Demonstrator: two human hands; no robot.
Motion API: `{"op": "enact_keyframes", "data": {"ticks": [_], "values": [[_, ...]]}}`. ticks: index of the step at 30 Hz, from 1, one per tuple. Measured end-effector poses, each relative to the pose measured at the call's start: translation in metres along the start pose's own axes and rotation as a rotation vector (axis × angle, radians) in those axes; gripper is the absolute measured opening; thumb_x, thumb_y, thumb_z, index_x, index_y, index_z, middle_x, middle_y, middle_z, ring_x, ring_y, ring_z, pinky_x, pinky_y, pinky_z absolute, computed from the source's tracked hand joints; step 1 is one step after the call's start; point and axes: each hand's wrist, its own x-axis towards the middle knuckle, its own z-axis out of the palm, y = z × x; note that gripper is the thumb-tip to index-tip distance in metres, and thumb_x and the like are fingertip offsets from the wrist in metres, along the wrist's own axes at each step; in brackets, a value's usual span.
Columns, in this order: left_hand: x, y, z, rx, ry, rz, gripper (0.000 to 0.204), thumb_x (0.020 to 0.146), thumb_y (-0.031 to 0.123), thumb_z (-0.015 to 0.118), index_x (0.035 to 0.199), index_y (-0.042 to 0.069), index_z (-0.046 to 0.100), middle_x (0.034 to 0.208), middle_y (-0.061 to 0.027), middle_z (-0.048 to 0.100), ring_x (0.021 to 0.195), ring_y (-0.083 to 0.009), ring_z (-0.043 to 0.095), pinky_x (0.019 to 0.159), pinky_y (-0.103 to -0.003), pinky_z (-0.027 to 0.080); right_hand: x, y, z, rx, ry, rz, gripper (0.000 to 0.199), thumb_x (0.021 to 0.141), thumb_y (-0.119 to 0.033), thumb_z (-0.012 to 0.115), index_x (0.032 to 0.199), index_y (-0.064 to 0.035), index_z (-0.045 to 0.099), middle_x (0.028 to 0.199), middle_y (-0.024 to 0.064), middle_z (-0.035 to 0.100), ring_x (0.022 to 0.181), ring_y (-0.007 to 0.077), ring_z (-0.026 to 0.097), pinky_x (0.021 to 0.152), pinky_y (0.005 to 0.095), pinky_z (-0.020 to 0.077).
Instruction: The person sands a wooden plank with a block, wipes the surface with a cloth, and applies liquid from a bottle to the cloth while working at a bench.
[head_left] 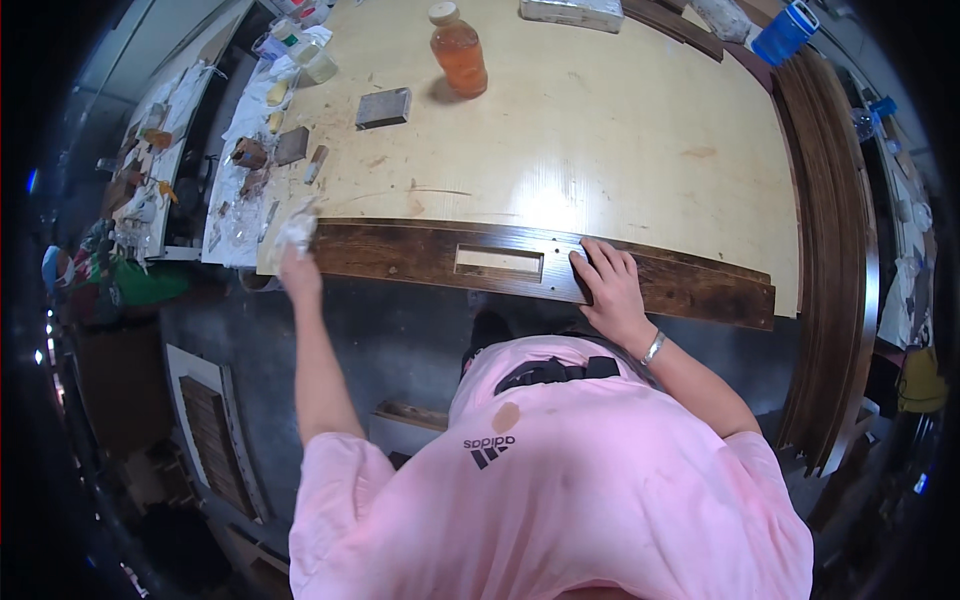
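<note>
Pink T-shirt [560, 500]; dark-brown slotted wood board [390, 250] beyond, long axis L–R, along pale-yellow tabletop [600, 130]'s near edge.
L hand [299, 268] clutches blurred white wad [298, 232] at bd's L end; R hand [612, 288] atop bd, fingers loosely spread.

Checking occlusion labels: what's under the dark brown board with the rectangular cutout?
Through the cutout, a pale surface shows, apparently the tabletop. Everything else beneath the dark brown board is covered; can't tell.
</note>
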Motion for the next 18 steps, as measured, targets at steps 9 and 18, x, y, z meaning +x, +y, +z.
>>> {"op": "enact_keyframes", "data": {"ticks": [9, 18], "values": [[-0.024, 0.023, -0.058, -0.354, 0.427, -0.353, 0.029, 0.095, 0.02, 0.061, 0.109, -0.004, 0.068, 0.096, -0.0242, 0.071, 0.086, -0.0371, 0.068, 0.078, -0.044, 0.05, 0.058, 0.043, -0.071, 0.174, -0.297, 0.165, 0.025, 0.079, -0.02, 0.074, 0.1, -0.007, 0.068, 0.083, 0.019, 0.067, 0.083, 0.0387, 0.065, 0.074, 0.0487, 0.0504], [-0.06, 0.146, -0.022, -0.481, 0.127, 0.018, 0.024, 0.083, -0.005, 0.054, 0.105, -0.003, 0.065, 0.091, -0.0179, 0.067, 0.082, -0.0348, 0.066, 0.076, -0.041, 0.051, 0.047, 0.032, -0.024, 0.102, -0.197, 0.104, 0.093, 0.056, -0.023, 0.09, 0.138, -0.0025, 0.05, 0.129, 0.0189, 0.053, 0.123, 0.0383, 0.048, 0.107, 0.0446, 0.0395]]}}
